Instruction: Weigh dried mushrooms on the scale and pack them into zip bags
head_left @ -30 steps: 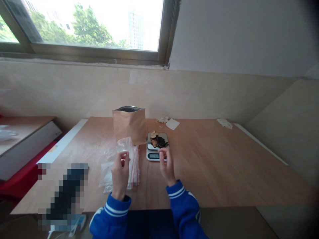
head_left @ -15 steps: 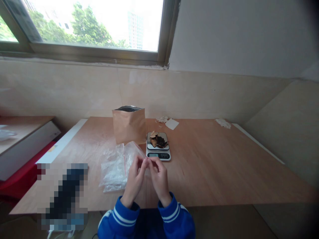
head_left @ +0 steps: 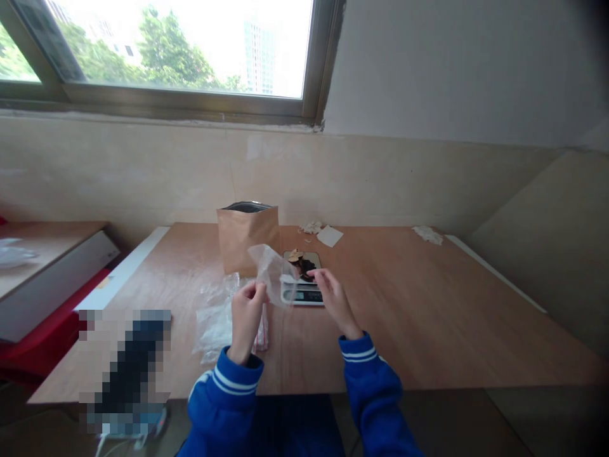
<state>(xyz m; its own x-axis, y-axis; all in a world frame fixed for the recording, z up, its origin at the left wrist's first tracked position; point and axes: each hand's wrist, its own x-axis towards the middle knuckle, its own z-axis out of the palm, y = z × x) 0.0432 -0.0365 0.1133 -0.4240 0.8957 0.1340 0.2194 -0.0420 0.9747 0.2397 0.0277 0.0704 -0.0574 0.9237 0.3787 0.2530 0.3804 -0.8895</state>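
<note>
My left hand (head_left: 247,314) pinches a clear plastic bag (head_left: 273,270), which stands up from the fingers with its upper part spread, in front of the paper pouch and scale. My right hand (head_left: 335,298) reaches over the scale's front right, fingers stretched out and their tips at the dried pieces. Whether the fingertips touch a piece cannot be made out. The dried brown and dark pieces (head_left: 307,265), curled like peel, lie heaped on the kitchen scale (head_left: 304,296). The bag partly covers the scale's left side; its display is lit but unreadable.
Behind the bag stands an open brown paper pouch (head_left: 247,235). Flat clear zip bags (head_left: 214,327) lie left of my left hand. Crumpled tissue (head_left: 311,227) and a white paper square (head_left: 330,235) are at the back, more tissue (head_left: 428,235) at right. A blurred-out dark object (head_left: 133,362) sits front left.
My hands, together on the bag before, have parted. The left one keeps the bag, now lifted and spread; the right one has moved right and up to the pieces on the scale.
</note>
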